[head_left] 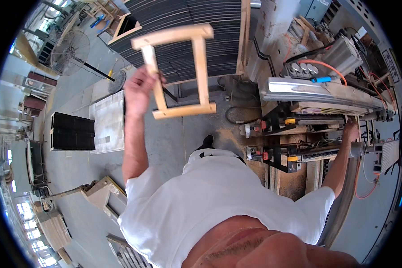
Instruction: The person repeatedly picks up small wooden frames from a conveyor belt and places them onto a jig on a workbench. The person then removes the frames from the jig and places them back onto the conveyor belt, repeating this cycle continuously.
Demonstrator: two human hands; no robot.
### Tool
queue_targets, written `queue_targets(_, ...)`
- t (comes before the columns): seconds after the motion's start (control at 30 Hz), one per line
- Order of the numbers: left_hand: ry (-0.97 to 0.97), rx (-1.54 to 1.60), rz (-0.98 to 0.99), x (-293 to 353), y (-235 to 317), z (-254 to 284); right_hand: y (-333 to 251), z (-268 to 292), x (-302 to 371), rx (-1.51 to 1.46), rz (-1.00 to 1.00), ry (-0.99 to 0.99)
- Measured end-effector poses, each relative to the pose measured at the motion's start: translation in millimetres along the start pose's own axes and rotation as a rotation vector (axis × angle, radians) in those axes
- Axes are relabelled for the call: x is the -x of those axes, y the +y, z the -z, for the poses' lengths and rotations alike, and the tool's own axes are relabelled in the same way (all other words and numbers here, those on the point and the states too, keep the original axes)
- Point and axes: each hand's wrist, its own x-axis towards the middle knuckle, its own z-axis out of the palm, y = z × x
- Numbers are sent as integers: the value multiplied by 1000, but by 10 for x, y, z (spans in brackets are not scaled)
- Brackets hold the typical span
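Note:
My left hand (139, 89) is raised in front of me, its fingers closed round one side bar of a small wooden frame (200, 71). The frame is pale wood, with two longer end bars and two side bars between them, and it hangs in the air slightly tilted. Off to the right, my right arm reaches out to a machine (317, 91) with a long metal beam. My right hand (351, 130) is closed at the machine's far side, beside a thin upright strip; what its fingers hold is hidden.
A tall stack of dark-edged panels (187, 42) stands ahead. To the left are a standing fan (70, 52), a black stack (73, 131) and a pale board (108, 123) on the floor. Clamps with yellow knobs (292, 159) and sawdust (228, 136) lie to the right.

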Motion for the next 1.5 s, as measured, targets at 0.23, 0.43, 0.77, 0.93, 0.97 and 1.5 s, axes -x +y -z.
queue_targets(0.23,110,230,-83,-1953,605,1270,-1684,1305,1162,-1000,86,156)
queue_targets(0.43,14,189,32,-4151,389,1728,-2549,1215,2238,-1145,18,-59)
queue_targets(0.77,-173,-931,-144,-4345,450,1051,-2939,829,3395,-869,-210,-351)
queue_targets(0.93,31,-594,-722,-3467,870,684,-2963,954,3624,-826,-276,-341)
queue_targets(0.97,23,-511,-811,-3168,912,561,-2915,994,3658,-814,-272,-299)
queue_targets(1.5,-1508,-70,576,1349,-2633,-1161,-1589,4816,5724,653,-639,234)
